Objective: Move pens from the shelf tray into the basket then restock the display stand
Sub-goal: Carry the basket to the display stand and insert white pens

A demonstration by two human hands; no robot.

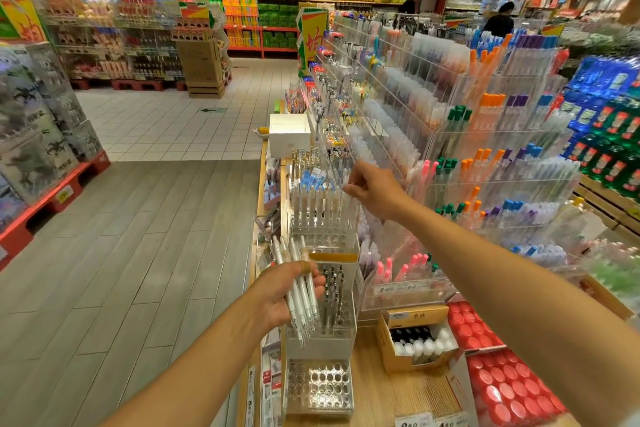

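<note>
Pens [300, 291] held in a bundle in the left hand [282, 295], at the bench's aisle-side edge.
The left grip is curled round that bundle of clear white pens, tips pointing down over the lower tiers of the clear display stand [323, 218]. The right hand [372, 189] reaches to the stand's upper tier, its grip pinching the top of one white pen standing in the row there. A cardboard box [415, 336] of bottles sits just right of the stand.
</note>
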